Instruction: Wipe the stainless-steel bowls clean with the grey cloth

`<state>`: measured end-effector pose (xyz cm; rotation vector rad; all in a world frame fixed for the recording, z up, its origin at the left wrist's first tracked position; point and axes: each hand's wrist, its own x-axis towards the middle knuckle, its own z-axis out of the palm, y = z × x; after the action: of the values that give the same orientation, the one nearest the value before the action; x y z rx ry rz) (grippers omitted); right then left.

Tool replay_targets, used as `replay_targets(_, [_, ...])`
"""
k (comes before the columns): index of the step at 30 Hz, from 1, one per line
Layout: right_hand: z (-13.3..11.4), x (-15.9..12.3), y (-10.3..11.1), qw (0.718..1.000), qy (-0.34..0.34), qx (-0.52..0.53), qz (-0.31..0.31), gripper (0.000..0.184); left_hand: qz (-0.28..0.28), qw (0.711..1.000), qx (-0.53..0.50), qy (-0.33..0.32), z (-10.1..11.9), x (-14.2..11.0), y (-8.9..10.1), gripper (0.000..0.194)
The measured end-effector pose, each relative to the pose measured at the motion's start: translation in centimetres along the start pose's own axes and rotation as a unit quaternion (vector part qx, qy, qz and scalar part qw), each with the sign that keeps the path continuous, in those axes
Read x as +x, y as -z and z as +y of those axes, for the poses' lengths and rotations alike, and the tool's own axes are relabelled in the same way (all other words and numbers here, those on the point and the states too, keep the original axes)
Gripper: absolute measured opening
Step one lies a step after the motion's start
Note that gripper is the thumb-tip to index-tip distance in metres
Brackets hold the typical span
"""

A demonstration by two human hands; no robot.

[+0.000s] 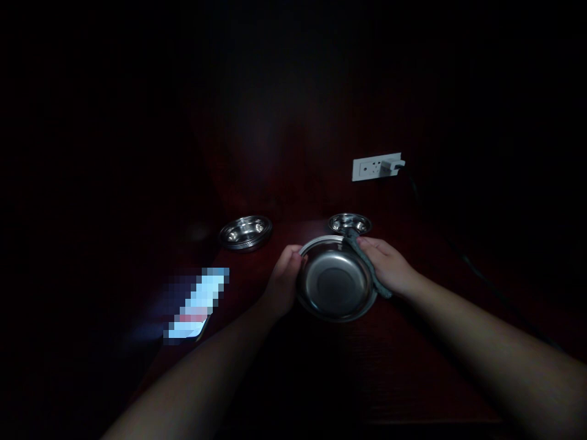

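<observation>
A shiny metal bowl (pixel 337 281) is held up over the dark red table, its round face turned towards me. My left hand (pixel 285 278) grips its left rim, thumb on the near side and the other fingers mostly hidden behind. On the right rim, my right hand (pixel 387 263) is closed on a grey-green cloth (pixel 367 266), which is pressed against the bowl's edge. Just behind the held bowl stands another metal bowl (pixel 349 222), partly covered by the cloth and bowl. Further left is a stack of similar metal bowls (pixel 246 232).
A lit phone (pixel 197 308), its screen blurred out, lies left of my left forearm near the table's left side. On the back wall is a white socket panel (pixel 367 168) with a plug (pixel 393 164) in it. A cable (pixel 481 275) runs down the right side. The surroundings are very dark.
</observation>
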<state>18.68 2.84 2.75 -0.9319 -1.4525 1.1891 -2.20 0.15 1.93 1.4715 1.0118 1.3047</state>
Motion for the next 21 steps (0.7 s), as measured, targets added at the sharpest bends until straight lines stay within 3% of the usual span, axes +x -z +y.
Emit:
replay_targets(7, [0.5, 0.5, 0.2, 0.994, 0.031, 0.023, 0.103, 0.048, -0.002, 0.999, -0.037, 0.027, -0.9, 0.1, -0.1, 0.045])
replay_targets(21, [1.1, 0.3, 0.1, 0.998, 0.02, -0.046, 0.044, 0.052, 0.008, 0.999, -0.046, 0.028, -0.9, 0.2, -0.2, 0.04])
